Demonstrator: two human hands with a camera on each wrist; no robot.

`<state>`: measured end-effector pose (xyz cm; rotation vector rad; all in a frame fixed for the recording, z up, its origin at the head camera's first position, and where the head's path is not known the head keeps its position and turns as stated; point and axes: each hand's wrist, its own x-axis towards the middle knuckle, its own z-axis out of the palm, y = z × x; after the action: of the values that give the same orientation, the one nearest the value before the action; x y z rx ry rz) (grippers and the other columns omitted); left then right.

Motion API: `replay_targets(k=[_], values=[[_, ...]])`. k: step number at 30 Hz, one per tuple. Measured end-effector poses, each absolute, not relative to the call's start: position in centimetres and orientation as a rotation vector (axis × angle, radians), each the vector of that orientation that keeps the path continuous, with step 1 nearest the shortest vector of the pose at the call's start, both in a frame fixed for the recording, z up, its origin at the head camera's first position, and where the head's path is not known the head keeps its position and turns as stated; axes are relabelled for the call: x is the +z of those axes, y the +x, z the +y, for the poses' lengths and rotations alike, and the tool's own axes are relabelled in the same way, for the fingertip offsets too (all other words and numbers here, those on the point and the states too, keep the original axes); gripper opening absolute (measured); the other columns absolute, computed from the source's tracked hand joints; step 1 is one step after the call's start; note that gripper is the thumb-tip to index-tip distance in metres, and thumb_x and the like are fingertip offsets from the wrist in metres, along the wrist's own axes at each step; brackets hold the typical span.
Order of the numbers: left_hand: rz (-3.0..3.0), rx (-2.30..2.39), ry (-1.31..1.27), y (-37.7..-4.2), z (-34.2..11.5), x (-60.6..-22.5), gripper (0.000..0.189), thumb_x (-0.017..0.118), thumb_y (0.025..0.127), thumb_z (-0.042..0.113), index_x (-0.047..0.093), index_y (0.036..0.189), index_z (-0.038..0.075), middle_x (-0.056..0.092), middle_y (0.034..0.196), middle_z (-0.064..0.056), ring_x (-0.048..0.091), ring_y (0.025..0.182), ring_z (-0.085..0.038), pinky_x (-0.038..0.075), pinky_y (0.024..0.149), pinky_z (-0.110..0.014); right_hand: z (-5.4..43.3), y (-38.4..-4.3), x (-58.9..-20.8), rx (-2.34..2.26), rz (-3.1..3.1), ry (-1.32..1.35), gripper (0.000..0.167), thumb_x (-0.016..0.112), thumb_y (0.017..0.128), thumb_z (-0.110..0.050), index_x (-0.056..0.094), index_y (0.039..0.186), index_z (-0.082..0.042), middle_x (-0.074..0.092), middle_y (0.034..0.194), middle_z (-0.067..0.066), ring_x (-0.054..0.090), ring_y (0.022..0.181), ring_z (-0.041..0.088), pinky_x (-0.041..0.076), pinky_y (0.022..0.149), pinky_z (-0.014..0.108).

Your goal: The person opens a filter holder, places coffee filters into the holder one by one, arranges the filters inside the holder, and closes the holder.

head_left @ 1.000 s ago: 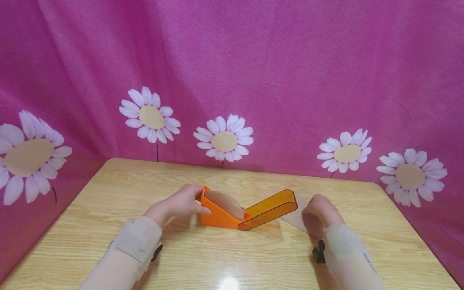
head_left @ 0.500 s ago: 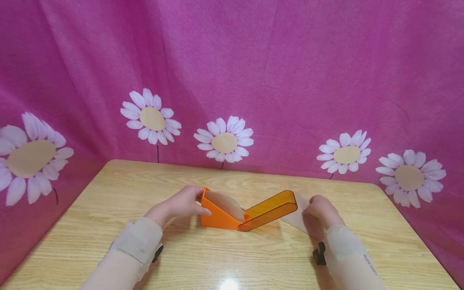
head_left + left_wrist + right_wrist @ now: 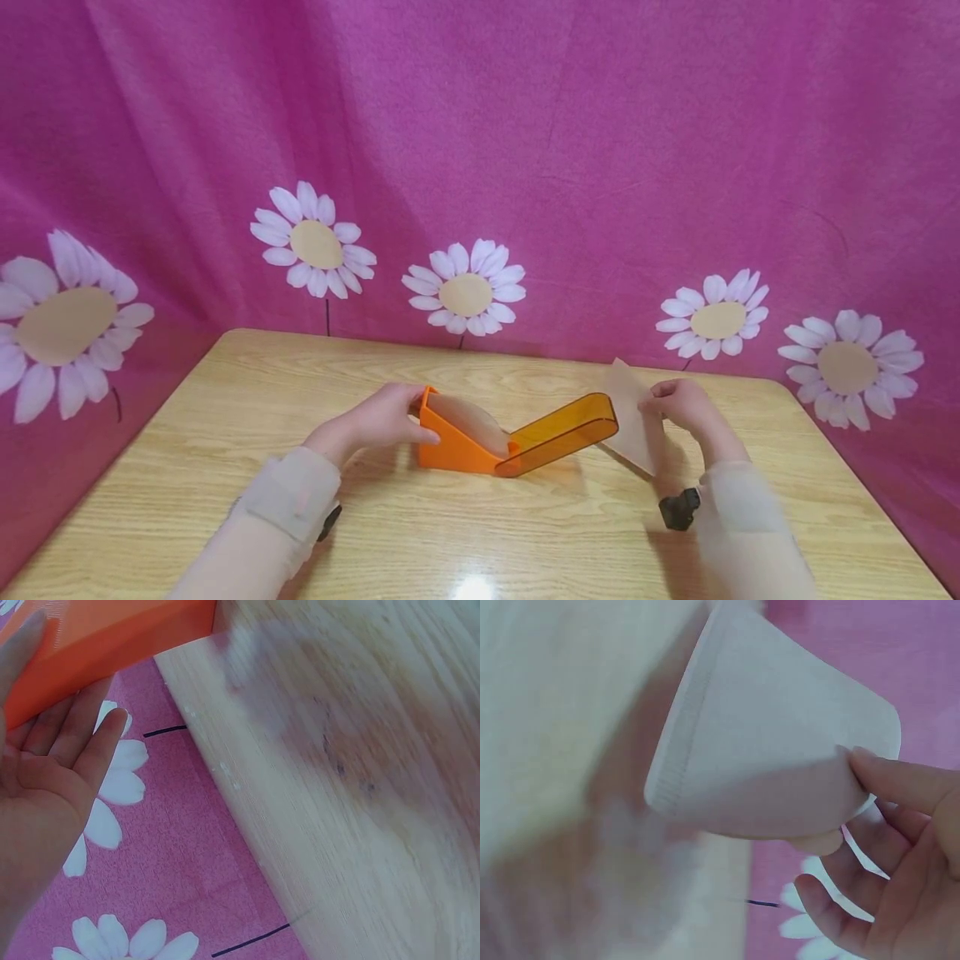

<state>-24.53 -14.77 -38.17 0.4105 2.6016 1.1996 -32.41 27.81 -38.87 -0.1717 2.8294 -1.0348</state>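
Observation:
My left hand (image 3: pixel 372 419) grips the left end of an orange coffee filter holder (image 3: pixel 452 447), which stands on the table. Its see-through amber lid (image 3: pixel 566 431) is swung up to the right. Brown paper filters (image 3: pixel 467 419) lie inside, though how many cannot be told. In the left wrist view, the thumb is on one side of the orange holder (image 3: pixel 124 649) and fingers are under the other. To the right of the lid, my right hand (image 3: pixel 688 410) pinches a single-looking paper coffee filter (image 3: pixel 765 742) by its edge, between thumb and fingers. The filter is tilted above the table.
A wooden table (image 3: pixel 420 542) carries everything. Behind it and at both sides hangs a magenta cloth (image 3: pixel 570 167) printed with white daisies. A dark wrist camera (image 3: pixel 679 509) is strapped under the right forearm.
My right hand has moved slightly right and up, and the coffee filter has turned more upright with it. The left hand, holder and lid stay in place.

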Motion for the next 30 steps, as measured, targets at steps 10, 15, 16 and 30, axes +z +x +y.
replay_targets(k=[10, 15, 16, 30], values=[[2.592, 1.203, 0.481, -24.8, -14.1, -38.1, 0.034, 0.076, 0.077, 0.016, 0.063, 0.107, 0.009, 0.066, 0.098, 0.002, 0.060, 0.094, -0.015, 0.050, 0.091, -0.035, 26.2, -30.1, -33.7, -1.001, 2.912, -0.167, 0.033, 0.064, 0.087, -0.019, 0.063, 0.102, 0.010, 0.067, 0.092, 0.018, 0.052, 0.094, 0.034, 0.042, 0.079, 0.046], [2.601, 1.193, 0.473, -25.0, -13.7, -38.3, 0.034, 0.076, 0.077, 0.017, 0.063, 0.108, 0.010, 0.066, 0.099, 0.003, 0.060, 0.095, -0.015, 0.050, 0.091, -0.035, 25.5, -29.7, -32.4, -1.032, 2.930, -0.167, 0.033, 0.061, 0.089, -0.019, 0.061, 0.105, 0.010, 0.065, 0.101, 0.023, 0.053, 0.101, 0.036, 0.042, 0.085, 0.051], [2.605, 1.191, 0.473, -25.1, -13.7, -38.3, 0.034, 0.076, 0.077, 0.017, 0.063, 0.108, 0.011, 0.066, 0.099, 0.003, 0.060, 0.095, -0.015, 0.050, 0.091, -0.035, 25.2, -29.5, -32.0, -1.041, 2.934, -0.174, 0.033, 0.061, 0.089, -0.020, 0.060, 0.105, 0.010, 0.065, 0.102, 0.024, 0.053, 0.101, 0.036, 0.042, 0.085, 0.050], [2.619, 1.176, 0.415, -25.1, -12.9, -38.2, 0.034, 0.077, 0.076, 0.016, 0.063, 0.107, 0.011, 0.066, 0.098, 0.003, 0.059, 0.093, -0.015, 0.050, 0.092, -0.035, 22.5, -27.3, -28.2, -1.170, 2.944, -0.274, 0.033, 0.062, 0.090, -0.023, 0.061, 0.106, 0.006, 0.068, 0.100, 0.018, 0.056, 0.095, 0.019, 0.040, 0.083, 0.042]])
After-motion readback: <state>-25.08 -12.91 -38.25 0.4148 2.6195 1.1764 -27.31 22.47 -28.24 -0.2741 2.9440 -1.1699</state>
